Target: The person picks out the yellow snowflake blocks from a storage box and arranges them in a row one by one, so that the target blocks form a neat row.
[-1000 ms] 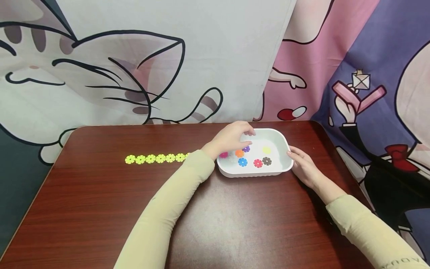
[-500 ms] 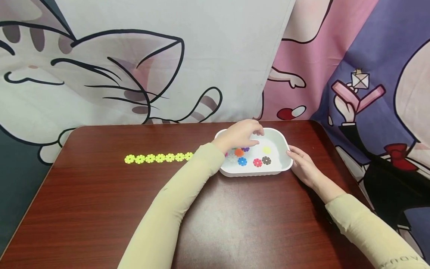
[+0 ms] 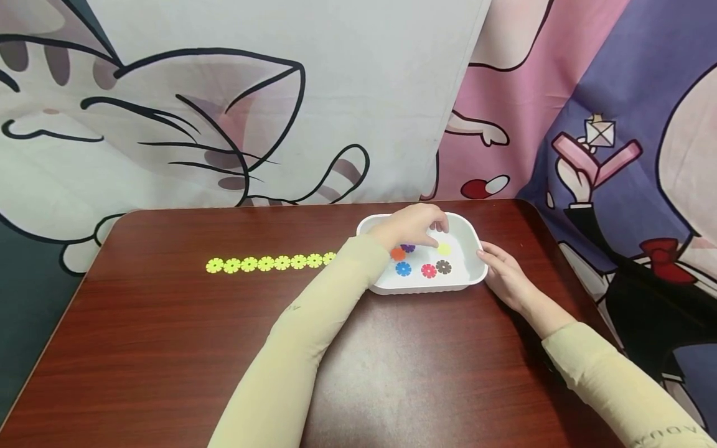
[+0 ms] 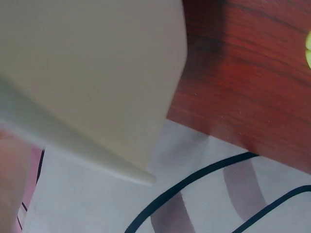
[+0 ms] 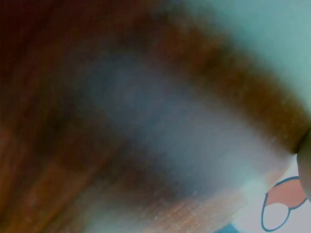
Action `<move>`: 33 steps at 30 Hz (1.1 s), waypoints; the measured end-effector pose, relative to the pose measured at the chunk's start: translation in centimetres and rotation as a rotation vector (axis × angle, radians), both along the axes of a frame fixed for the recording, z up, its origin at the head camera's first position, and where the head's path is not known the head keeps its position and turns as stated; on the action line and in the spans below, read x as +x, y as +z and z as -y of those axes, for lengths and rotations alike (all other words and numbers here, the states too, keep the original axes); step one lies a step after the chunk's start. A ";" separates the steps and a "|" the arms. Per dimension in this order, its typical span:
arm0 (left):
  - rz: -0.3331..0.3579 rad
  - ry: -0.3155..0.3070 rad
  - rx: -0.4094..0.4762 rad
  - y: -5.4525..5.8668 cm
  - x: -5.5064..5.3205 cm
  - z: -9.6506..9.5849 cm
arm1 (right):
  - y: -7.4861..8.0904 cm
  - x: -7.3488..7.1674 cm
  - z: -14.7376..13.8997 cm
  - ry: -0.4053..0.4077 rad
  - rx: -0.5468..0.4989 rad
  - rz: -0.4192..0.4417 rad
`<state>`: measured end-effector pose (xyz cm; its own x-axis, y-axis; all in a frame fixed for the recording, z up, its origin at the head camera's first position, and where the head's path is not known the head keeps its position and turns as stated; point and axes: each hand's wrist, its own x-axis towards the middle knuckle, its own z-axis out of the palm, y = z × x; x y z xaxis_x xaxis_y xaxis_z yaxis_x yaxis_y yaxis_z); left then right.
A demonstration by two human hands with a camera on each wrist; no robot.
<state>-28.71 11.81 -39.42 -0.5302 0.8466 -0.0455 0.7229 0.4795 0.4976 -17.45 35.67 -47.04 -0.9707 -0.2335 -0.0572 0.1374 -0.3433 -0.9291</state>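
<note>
A white plastic tray (image 3: 426,287) holds several flower-shaped discs: a blue disc (image 3: 403,269), a red disc (image 3: 428,270), a dark grey disc (image 3: 444,267), an orange disc (image 3: 398,254), and a partly covered purple disc. My left hand (image 3: 411,225) is over the tray, thumb and fingers apart. Its thumb is close to a pale yellow disc (image 3: 444,249); whether they touch is unclear. My right hand (image 3: 506,277) grips the tray's right end, thumb at the rim. A pale surface blocks much of the left wrist view. The right wrist view is mostly blurred.
A straight row of yellow flower discs (image 3: 266,264) lies on the brown wooden table (image 3: 140,348), left of the tray. My left sleeve (image 3: 319,317) covers its right end. Behind the table's far edge hangs a cartoon-printed cloth (image 3: 392,93).
My left hand has moved right across the tray, toward the pale yellow disc. More of the yellow row shows beside the sleeve. My right hand stays on the tray's end.
</note>
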 end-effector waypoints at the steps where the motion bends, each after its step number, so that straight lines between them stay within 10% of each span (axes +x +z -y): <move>1: 0.014 -0.001 -0.002 -0.1 0.0 -0.1 | 0.0 0.0 0.0 -0.001 -0.002 0.001; 33: 0.096 -0.089 -0.175 0.7 0.1 -2.3 | 0.1 0.0 0.0 -0.014 0.024 0.010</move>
